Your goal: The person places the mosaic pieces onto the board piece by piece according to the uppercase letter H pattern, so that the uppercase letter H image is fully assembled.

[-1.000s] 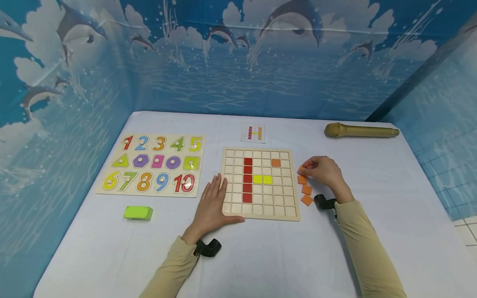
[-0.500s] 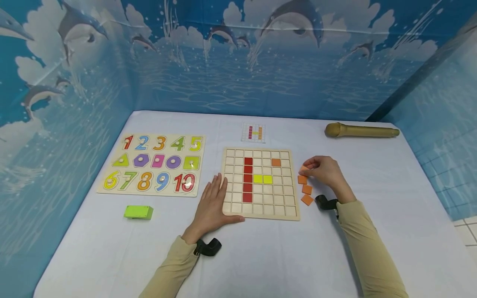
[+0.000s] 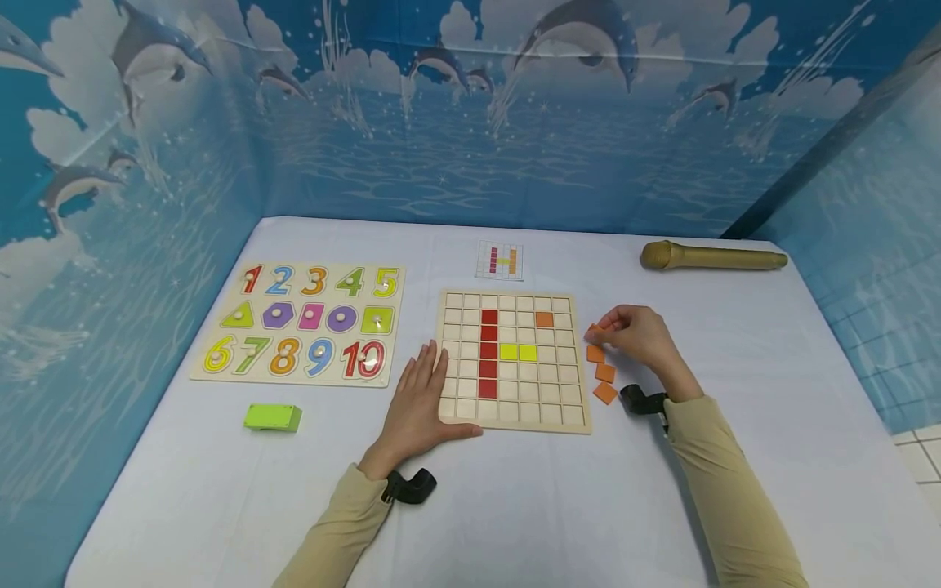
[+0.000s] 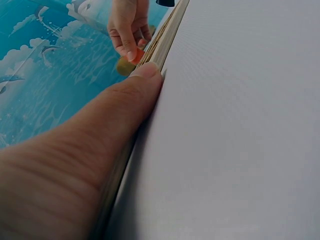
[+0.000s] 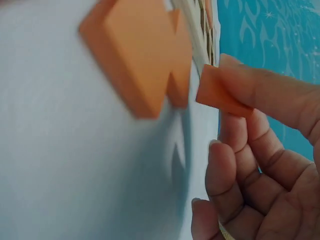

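Note:
A wooden grid board [image 3: 507, 415] lies mid-table, with a column of red tiles [image 3: 488, 353], two yellow tiles [image 3: 518, 352] and one orange tile [image 3: 544, 320] in its cells. My left hand [image 3: 416, 412] rests at the board's front left corner, fingers straight on its left side and thumb along the front edge. Just right of the board, my right hand [image 3: 638, 333] pinches an orange square tile [image 5: 217, 95] between thumb and fingertips. Three more orange tiles [image 3: 605, 373] lie in a line on the cloth below that hand.
Behind the board lies a small pattern card [image 3: 500, 261]. To the left are a number-and-shape puzzle board [image 3: 297, 325] and a green block [image 3: 273, 418]. A brownish-gold, microphone-shaped object [image 3: 713, 256] lies at the back right. Dolphin-printed curtains [image 3: 456, 163] enclose the white table.
Hardly anything differs. The right hand, with the orange tile pinched, shifts slightly beside the board's right edge. The left hand stays in place.

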{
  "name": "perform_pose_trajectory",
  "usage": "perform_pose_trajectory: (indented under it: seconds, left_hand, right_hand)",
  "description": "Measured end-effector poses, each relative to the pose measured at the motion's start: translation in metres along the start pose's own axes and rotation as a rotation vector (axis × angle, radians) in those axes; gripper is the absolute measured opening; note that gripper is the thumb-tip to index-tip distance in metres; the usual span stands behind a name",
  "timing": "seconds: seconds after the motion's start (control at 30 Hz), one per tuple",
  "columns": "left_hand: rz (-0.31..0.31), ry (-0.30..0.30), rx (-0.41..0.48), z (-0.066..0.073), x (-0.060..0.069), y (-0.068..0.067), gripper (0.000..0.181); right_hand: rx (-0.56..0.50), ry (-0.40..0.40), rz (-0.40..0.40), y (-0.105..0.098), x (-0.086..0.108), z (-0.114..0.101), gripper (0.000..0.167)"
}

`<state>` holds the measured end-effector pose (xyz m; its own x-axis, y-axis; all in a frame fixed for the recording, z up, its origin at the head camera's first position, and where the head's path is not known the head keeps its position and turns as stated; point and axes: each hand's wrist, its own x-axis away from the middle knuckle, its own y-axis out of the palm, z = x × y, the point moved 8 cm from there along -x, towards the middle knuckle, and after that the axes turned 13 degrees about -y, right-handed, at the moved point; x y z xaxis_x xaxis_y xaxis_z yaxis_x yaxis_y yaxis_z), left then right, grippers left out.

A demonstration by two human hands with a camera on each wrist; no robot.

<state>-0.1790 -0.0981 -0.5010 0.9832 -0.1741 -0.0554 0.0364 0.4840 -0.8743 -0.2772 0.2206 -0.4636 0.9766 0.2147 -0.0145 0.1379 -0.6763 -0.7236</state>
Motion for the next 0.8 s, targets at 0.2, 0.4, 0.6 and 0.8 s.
perform_pose_trajectory:
  seconds: [0.2,0.4,0.6,0.8]
  left_hand:
    - [-0.002,-0.002,0.003,0.0,0.0,-0.001,0.122]
    - [0.004,0.006,0.011,0.002,0.001,-0.001,0.122]
    - [0.003,0.005,0.013,0.002,0.0,-0.001,0.122]
    - [-0.001,-0.001,0.01,0.001,0.0,-0.001,0.123]
  right_hand:
    - [-0.021,-0.065,0.038,0.004,-0.005,-0.016,0.035]
    - [-0.039,-0.148,0.007,0.017,-0.011,-0.038,0.027]
    - [-0.017,-0.209,-0.043,0.03,-0.015,-0.054,0.017]
    - [0.029,-0.231,-0.061,0.039,-0.02,-0.056,0.015]
